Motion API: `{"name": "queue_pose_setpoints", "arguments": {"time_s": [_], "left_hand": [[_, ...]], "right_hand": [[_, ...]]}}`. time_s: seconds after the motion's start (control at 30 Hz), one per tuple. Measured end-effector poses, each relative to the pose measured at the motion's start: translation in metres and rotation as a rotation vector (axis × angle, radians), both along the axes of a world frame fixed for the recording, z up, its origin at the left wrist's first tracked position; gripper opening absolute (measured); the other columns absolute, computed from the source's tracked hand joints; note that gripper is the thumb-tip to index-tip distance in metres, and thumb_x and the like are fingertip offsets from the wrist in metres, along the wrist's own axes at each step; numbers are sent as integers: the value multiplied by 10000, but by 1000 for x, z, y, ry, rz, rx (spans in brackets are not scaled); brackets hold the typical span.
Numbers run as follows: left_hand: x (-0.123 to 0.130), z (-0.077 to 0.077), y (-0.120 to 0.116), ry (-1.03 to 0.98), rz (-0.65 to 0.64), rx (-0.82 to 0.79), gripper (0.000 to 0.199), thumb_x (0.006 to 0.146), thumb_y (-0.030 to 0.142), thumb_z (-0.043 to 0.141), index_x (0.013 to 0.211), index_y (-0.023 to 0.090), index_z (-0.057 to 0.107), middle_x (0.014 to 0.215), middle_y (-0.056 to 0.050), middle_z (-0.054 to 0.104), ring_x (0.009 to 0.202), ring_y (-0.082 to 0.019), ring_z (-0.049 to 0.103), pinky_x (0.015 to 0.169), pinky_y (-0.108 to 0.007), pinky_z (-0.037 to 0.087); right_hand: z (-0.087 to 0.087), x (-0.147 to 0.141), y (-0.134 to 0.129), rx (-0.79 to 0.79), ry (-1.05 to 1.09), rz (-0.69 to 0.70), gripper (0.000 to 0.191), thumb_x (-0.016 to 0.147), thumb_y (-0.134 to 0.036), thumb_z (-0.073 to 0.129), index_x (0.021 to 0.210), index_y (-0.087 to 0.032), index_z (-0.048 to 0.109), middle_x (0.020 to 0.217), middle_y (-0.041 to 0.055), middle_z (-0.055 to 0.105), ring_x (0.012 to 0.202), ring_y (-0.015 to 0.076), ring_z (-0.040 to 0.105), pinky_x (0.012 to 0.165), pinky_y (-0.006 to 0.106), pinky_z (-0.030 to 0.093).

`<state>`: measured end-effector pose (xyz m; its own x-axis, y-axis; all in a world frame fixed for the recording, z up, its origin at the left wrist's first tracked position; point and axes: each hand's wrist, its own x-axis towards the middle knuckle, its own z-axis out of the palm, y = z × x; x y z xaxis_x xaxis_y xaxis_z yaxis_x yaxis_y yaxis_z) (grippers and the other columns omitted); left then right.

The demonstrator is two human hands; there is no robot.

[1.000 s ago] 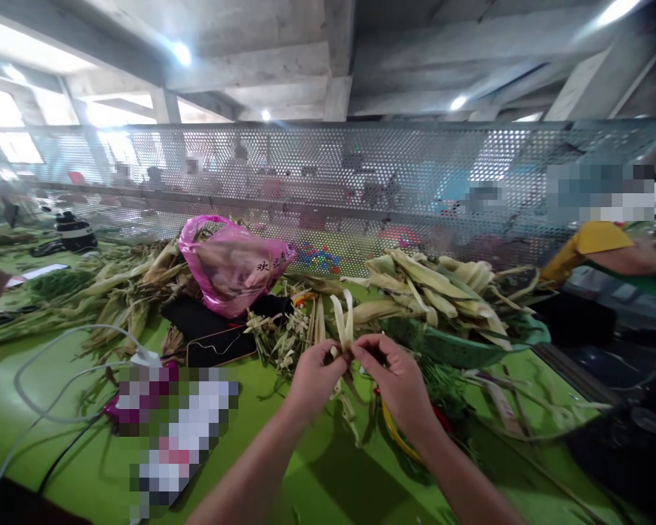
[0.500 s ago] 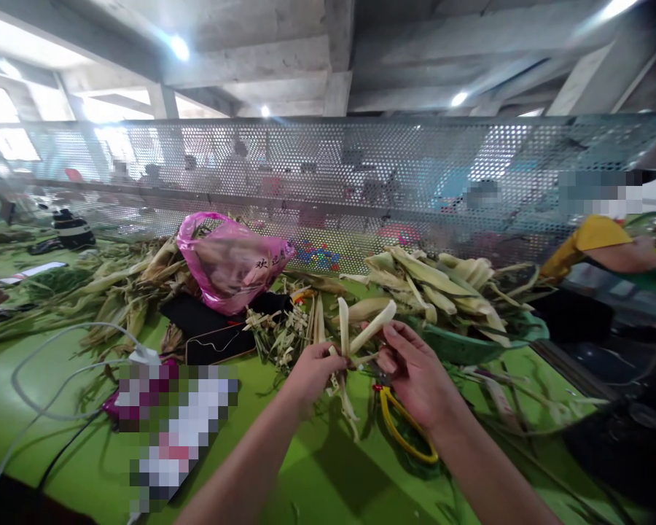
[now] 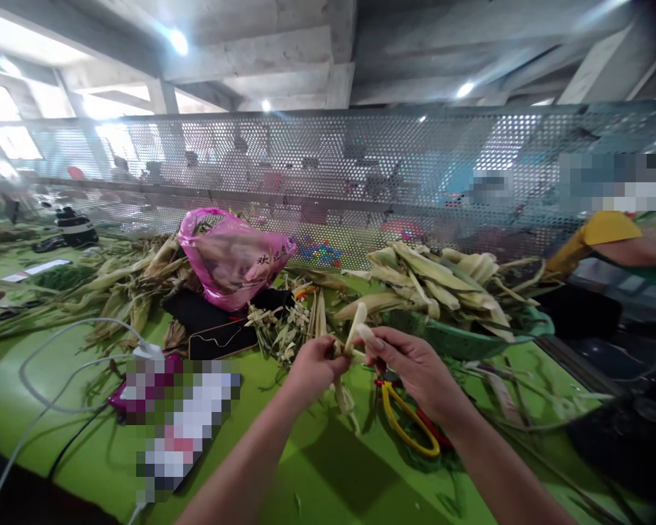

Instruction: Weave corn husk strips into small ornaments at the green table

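Left hand [image 3: 314, 368], one: thumb and fingers clamped on the base of the pale husk strips [image 3: 357, 326].

Right hand [image 3: 418, 366], one: thumb and fingers pinched on a pale strip end, just beside the left hand.

Husk strips, a small bundle: held between the two hands above the counter [image 3: 328, 485]; one strip points up, another bends towards the right hand, narrow tails hang below the left. Exact crossing hidden by the fingers.

Step in hand, by judgement: bending or folding one strip about the bundle. The next move seems to call for a firm left pinch at the base and a gentle right-hand pull, lest the fold slacken or the strip split.

Scissors [image 3: 410, 424], one pair: yellow and red handles, on the counter below the right hand.

Cut husk pieces [image 3: 281, 328], one heap: beyond the left hand.

Green basin [image 3: 478, 350], one: beyond the right hand, heaped with broad husks [image 3: 442, 284].

Pink plastic bag [image 3: 232, 259], one: left of the heap, farther back.

Perforated metal screen [image 3: 306, 157], one: behind all these.

Yellow sleeve [image 3: 612, 228], a co-worker's: far right.
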<state>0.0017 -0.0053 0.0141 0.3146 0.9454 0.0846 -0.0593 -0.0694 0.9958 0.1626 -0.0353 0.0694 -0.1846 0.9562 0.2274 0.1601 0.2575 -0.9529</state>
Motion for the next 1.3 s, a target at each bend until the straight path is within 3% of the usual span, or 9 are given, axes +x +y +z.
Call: {"name": "queue_pose_setpoints", "arguments": {"time_s": [0.13,0.3,0.6,0.8,1.0,1.3], "left_hand": [[-4,5,-1,104,70,67,139,646,236,612,737,163,534,590,54,434,536,-80,362,512,-207,274],[-7,13,-5,174,56,158,90,663,218,573,665,168,497,562,62,371,526,-74,320,484,-203,239],[-4,13,-4,160,-6,149,109,668,244,587,668,164,513,567,61,371,526,-70,307,490,-206,227],[-4,15,-6,172,-19,115,89,652,221,590,677,161,529,578,47,412,536,-77,339,493,-213,240],[-7,20,-9,18,-105,60,99,648,206,607,677,156,527,604,41,417,555,-75,355,522,-218,256],[-12,23,-12,-92,-246,0,155,645,235,653,709,134,555,614,41,439,561,-64,366,543,-212,261]], "right_hand": [[-2,3,4,62,-200,1,269,826,-420,594,953,-216,714,751,3,653,647,147,526,591,256,405],[-1,3,6,123,-243,-11,186,811,-365,604,867,-215,699,817,17,688,783,199,592,709,293,452],[-6,1,3,266,-309,-152,156,792,-350,630,855,-221,690,813,38,687,725,194,601,675,299,480],[-3,-1,4,207,-188,-134,180,763,-355,664,875,-217,695,811,34,684,737,193,607,690,302,488],[-3,2,5,116,-97,-84,242,744,-380,690,913,-207,694,816,36,671,768,194,598,702,313,498],[-2,2,6,96,-223,-27,210,772,-343,641,908,-187,676,798,36,675,742,183,598,696,299,489]]}}
